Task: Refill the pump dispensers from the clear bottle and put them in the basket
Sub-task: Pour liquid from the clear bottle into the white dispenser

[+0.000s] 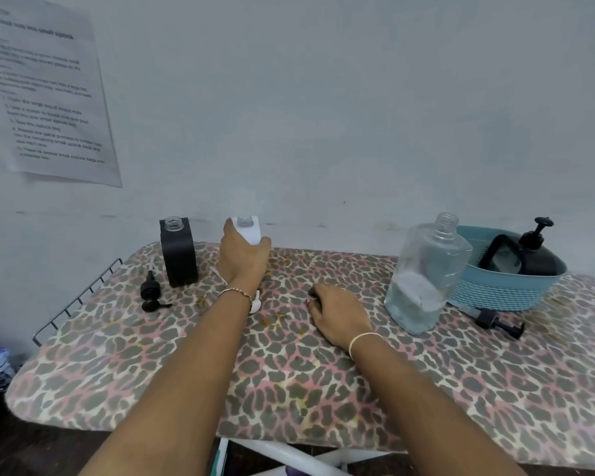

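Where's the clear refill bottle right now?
Head view, right of centre: the clear bottle stands upright and uncapped, just left of the blue basket and to the right of the right hand.

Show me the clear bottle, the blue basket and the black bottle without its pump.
clear bottle (430,255), head view, on its side wall above the liquid.
blue basket (505,292), head view, on its front lattice wall.
black bottle (179,259), head view, on its front face.
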A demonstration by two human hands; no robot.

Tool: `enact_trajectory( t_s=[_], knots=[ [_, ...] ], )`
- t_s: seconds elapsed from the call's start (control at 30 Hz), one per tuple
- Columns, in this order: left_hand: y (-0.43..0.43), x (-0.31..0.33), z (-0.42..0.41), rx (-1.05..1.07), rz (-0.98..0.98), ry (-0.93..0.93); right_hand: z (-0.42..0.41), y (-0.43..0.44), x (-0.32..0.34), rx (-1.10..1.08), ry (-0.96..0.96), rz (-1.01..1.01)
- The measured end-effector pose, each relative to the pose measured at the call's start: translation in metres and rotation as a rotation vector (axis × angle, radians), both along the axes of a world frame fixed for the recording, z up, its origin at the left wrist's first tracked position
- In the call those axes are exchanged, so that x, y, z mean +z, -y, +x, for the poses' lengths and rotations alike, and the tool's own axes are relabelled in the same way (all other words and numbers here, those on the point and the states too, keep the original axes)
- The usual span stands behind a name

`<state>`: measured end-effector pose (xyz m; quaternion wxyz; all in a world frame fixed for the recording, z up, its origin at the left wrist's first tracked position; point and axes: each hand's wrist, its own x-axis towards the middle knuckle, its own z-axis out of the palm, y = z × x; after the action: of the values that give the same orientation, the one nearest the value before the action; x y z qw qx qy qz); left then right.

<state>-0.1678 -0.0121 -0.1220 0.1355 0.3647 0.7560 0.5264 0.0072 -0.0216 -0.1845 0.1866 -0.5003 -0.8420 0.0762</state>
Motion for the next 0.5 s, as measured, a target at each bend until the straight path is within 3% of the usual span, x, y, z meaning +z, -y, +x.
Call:
enact_trajectory(
  t_s=[0.23,0.5],
  knots=[
    [0.012,0.01,0.026,-0.194,0.108,0.026,0.009,0.003,0.01,0.031,-0.032,-0.083],
    [0.037,0.005,0.065,-0.417,0.141,0.018,0.04,0.028,0.014,-0.073,-0.259,0.19]
  ],
)
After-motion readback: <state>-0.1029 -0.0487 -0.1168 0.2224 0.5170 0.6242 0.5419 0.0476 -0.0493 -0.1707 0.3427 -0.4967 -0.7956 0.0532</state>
